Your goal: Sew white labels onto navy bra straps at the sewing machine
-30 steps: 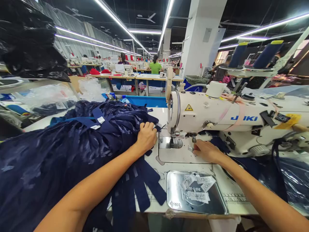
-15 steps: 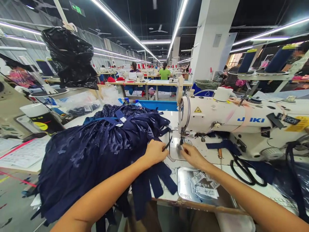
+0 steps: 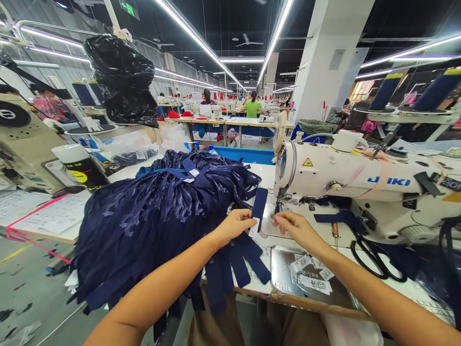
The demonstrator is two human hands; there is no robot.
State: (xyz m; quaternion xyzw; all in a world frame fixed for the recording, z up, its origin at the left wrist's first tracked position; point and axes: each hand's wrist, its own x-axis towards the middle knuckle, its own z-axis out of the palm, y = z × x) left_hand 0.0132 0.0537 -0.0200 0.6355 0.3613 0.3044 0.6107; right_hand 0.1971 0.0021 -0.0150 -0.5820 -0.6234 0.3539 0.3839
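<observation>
Beside the sewing machine (image 3: 360, 180), navy fabric (image 3: 154, 216) heaps the white table (image 3: 266, 175)

Both forearms are bare to the picture's lower edge, no sleeve, watch or bracelet showing on either, the left hand (image 3: 233, 225) and right hand (image 3: 296, 228) are gloveless and ringless, and tan-brown trousers (image 3: 212, 329) cover the lap at 6 o'clock.

Head camera, close, forward-down over sewing table (image 3: 266, 175).
</observation>
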